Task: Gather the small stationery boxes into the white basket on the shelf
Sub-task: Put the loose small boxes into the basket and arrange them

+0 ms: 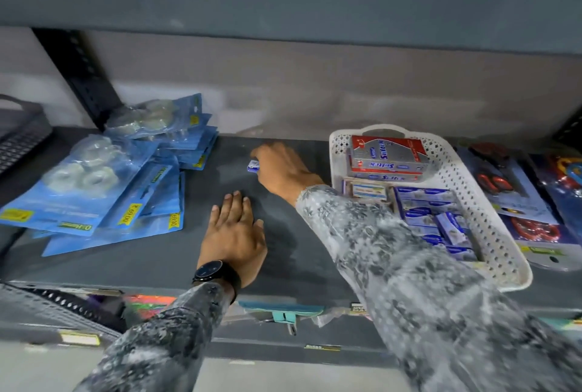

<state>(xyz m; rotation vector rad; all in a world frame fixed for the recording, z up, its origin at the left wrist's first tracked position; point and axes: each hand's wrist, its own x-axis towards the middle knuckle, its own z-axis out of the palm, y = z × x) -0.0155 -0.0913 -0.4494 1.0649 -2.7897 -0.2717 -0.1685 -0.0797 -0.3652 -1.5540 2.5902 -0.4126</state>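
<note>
Near the back of the shelf (176, 265), about midway along it, the right hand (282, 168) is curling its fingers around a small blue box (253, 166), pinching it between fingertips and thumb. The box is showing only at the hand's left side, just above or on the dark shelf surface; which of the two is not clear. The right sleeve is stretching across the frame from the lower right, passing over the front left corner of the basket (500, 247).

The left hand (234, 234) is lying palm down on the shelf toward its front edge, fingers straight and close together, holding nothing. A black watch (210, 272) is sitting on that wrist.

The white basket is standing toward the right end of the shelf, just right of the right hand. Red and grey boxes (389, 155) are lying stacked at its back, and more blue boxes (434, 218) are lying packed across its middle and front.

Blue blister packs (104, 190) are lying in an overlapping heap at the left end of the shelf, well apart from the basket. Other packs (532, 199) with red shapes are lying at the right end, just beside the basket.
</note>
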